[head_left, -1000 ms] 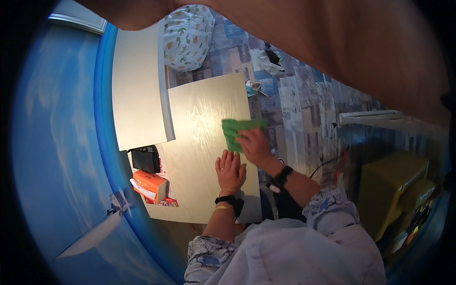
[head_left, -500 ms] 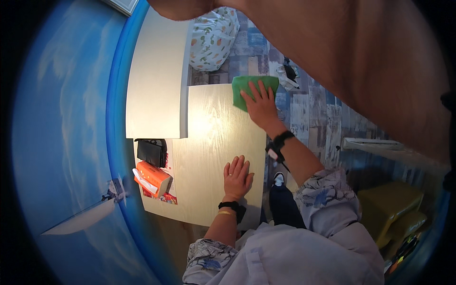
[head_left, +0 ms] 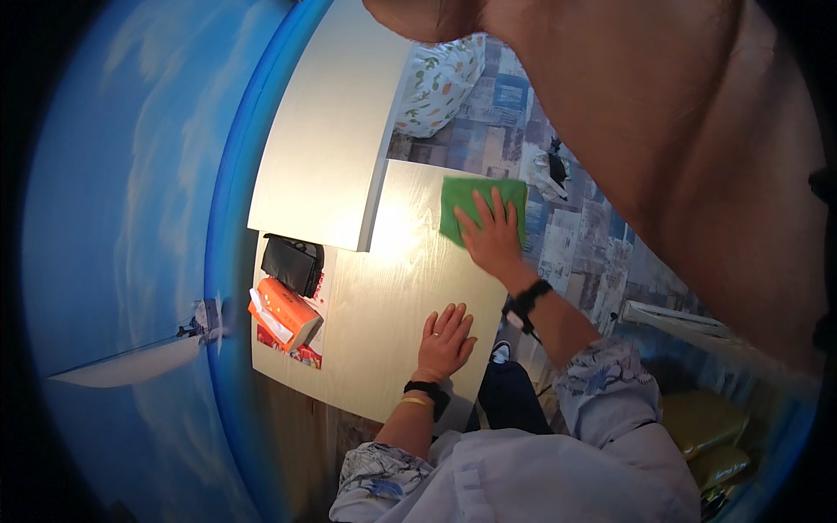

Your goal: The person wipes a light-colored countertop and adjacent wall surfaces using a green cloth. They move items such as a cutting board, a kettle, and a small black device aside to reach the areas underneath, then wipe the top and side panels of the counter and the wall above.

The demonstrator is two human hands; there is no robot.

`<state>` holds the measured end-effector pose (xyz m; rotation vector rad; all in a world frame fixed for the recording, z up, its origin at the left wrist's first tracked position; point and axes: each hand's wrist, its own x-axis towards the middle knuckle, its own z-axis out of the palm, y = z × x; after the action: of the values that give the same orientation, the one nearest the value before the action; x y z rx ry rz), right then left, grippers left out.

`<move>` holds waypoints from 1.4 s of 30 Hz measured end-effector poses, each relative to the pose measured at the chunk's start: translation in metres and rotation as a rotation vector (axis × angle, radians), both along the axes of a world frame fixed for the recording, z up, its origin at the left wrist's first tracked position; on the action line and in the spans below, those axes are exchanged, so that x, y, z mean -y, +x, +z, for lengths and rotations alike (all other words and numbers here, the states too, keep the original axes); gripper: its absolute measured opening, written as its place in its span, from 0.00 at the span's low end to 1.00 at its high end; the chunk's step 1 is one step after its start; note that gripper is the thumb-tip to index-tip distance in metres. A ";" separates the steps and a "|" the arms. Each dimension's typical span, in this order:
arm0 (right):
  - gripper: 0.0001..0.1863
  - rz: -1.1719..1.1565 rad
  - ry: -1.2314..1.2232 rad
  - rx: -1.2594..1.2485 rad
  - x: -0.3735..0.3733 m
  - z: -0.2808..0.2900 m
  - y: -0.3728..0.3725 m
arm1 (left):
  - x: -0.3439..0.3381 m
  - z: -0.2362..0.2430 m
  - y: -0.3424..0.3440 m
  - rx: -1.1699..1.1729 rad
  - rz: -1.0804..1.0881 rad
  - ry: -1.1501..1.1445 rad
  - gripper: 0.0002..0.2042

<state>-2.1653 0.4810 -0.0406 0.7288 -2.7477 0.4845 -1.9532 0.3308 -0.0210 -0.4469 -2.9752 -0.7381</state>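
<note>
My right hand lies flat with fingers spread on a green cloth, pressing it to the table at the far right corner. Part of the cloth is hidden under the palm. Nearer to me, my left hand rests palm down on the pale wood-grain table, its fingers stretched out and nothing in it. Each wrist wears a black band.
A raised pale panel stands over the table's far left. Beside it are a black pouch and an orange tissue pack. A patterned white bag and dark-and-white items lie on the floor.
My right hand and the cloth have come a little nearer to me from the table's far edge. My left hand stays on the table. The whole view has turned slightly.
</note>
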 end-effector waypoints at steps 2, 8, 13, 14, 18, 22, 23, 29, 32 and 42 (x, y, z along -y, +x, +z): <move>0.26 0.000 0.023 -0.015 0.020 -0.004 -0.034 | 0.000 0.001 0.000 0.003 -0.004 0.006 0.22; 0.26 0.159 -0.015 0.089 0.073 -0.011 -0.074 | 0.000 -0.001 -0.001 0.006 -0.011 0.011 0.22; 0.25 0.052 0.024 0.100 0.032 -0.014 -0.069 | 0.000 -0.001 0.000 0.018 0.001 0.004 0.21; 0.25 0.001 0.019 0.100 0.023 -0.013 -0.066 | -0.001 0.000 0.000 0.004 -0.001 0.004 0.22; 0.24 -0.073 0.007 -0.001 -0.006 -0.007 -0.041 | -0.002 0.000 0.000 -0.016 -0.002 0.005 0.22; 0.23 -0.098 0.009 0.042 -0.015 -0.006 0.004 | -0.002 -0.001 0.002 -0.016 -0.001 0.025 0.22; 0.24 -0.085 -0.035 0.005 -0.016 -0.006 0.017 | -0.002 -0.002 0.002 -0.018 -0.001 0.033 0.22; 0.25 -0.075 -0.077 0.084 -0.011 0.002 0.106 | -0.002 -0.009 0.006 -0.131 0.077 0.180 0.26; 0.26 -0.060 -0.090 0.094 -0.008 0.006 0.150 | -0.002 -0.012 0.009 -0.269 0.146 0.309 0.26; 0.30 0.004 -0.002 0.229 0.016 0.022 0.322 | 0.015 -0.006 0.134 -0.185 0.553 0.379 0.17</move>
<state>-1.8433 0.4654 -0.0190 0.7184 -2.9566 0.6059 -1.8189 0.3162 -0.0267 0.3002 -2.5051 -1.0720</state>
